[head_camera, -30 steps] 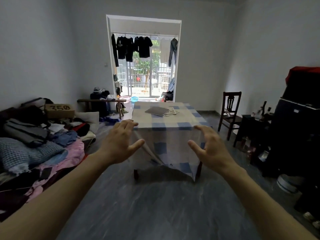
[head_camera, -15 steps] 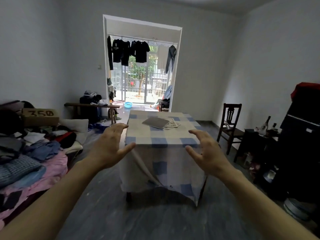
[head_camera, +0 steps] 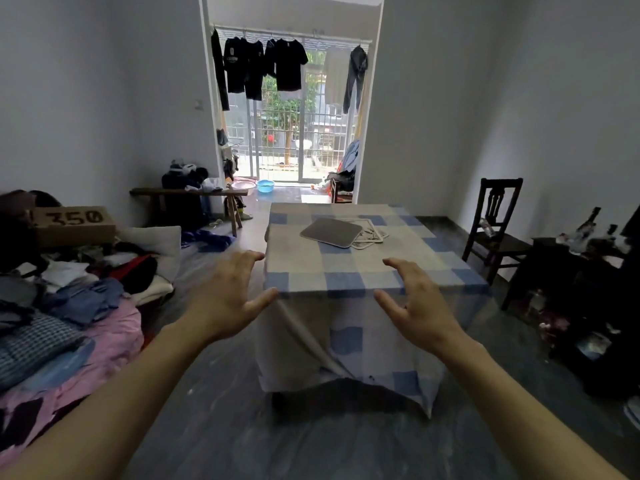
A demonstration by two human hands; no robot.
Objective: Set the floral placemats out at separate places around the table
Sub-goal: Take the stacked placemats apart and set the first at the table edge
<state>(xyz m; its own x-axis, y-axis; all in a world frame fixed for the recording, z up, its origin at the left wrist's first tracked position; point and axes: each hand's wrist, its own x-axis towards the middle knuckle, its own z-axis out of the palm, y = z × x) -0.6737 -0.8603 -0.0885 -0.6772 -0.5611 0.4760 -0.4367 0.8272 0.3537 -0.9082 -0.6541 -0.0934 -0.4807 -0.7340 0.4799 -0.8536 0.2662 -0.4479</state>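
Lower placemats [head_camera: 372,234] mostly covered by the grey top mat [head_camera: 330,232], their pattern too small to tell, legs hidden under the draped checked tablecloth [head_camera: 349,337]

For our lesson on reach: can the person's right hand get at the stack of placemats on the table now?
Probably not yet. The right hand hovers short of the table, while the stack of placemats lies beyond its middle. Nothing stands between them; a step closer should do.
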